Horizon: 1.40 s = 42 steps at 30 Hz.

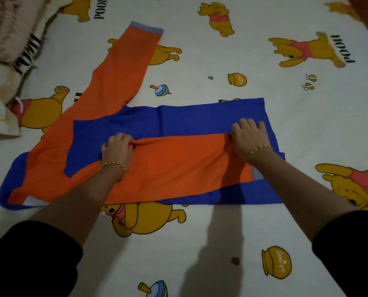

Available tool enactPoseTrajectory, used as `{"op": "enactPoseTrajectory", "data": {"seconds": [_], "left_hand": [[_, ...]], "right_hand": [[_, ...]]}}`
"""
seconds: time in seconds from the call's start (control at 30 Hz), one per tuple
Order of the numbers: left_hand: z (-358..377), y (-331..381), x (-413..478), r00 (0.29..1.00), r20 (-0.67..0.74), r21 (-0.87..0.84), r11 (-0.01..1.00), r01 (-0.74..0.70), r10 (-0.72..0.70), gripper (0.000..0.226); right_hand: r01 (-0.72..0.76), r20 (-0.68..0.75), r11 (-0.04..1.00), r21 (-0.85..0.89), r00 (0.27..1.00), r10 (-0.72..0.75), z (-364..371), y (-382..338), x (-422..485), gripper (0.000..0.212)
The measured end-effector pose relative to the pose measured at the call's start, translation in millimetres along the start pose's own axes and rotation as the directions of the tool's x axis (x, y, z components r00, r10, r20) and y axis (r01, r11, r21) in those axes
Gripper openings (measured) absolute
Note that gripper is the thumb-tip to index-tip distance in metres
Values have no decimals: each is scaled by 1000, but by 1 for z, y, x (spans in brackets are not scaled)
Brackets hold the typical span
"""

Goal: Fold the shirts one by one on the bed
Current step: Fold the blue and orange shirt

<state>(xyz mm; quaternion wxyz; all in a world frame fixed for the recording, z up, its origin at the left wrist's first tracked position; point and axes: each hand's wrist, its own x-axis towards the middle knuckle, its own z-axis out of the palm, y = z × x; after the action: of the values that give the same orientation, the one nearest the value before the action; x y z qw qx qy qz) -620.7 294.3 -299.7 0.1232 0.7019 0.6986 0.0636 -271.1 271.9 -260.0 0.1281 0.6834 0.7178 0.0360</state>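
- In the middle of the bed [178,254], the blue-and-orange long-sleeved shirt [200,116] lies flat, with one orange sleeve [178,166] folded across its body.
- At that sleeve's far edge, the left hand [117,150] clenches a bunch of orange cloth, likely to draw the fold straight.
- Nearer the shirt's hem, the right hand [250,137] spreads flat, pressing the cloth down as an anchor.
- Beyond the shirt's body, the other sleeve [125,67] stretches away unfolded, probably next.
- Past the shirt's collar end lies a fuzzy beige cloth [5,24].

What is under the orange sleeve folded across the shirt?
The shirt's blue body, visible above and below the orange sleeve; the part directly beneath it is hidden.
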Motion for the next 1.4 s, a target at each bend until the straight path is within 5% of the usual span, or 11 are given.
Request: {"op": "enactPoseTrajectory", "data": {"seconds": [0.2,0.37,0.47,0.8,1.0,1.2,1.4], "left_hand": [[2,10,-16,996,-80,-60,997,-39,34,52],[15,14,-75,889,44,113,882,-458,456,61],[23,-1,-103,780,228,227,747,-624,583,78],[28,-11,-108,872,257,304,821,-483,417,98],[20,-15,-107,897,292,330,846,-419,331,106],[25,-47,-104,920,226,397,833,-386,319,113],[36,-52,-130,922,231,345,859,-377,311,103]], "right_hand": [[12,23,970,242,1000,-18,32,-15,-37,51],[216,-42,902,375,975,-216,43,-48,-102,77],[154,22,944,291,986,-168,54,-54,-111,85],[-63,117,972,228,992,37,57,-22,-111,61],[184,145,942,281,962,-231,65,-18,-159,79],[23,154,964,263,986,-66,76,-33,-147,66],[19,179,972,235,982,-63,82,-34,-160,59]]}}
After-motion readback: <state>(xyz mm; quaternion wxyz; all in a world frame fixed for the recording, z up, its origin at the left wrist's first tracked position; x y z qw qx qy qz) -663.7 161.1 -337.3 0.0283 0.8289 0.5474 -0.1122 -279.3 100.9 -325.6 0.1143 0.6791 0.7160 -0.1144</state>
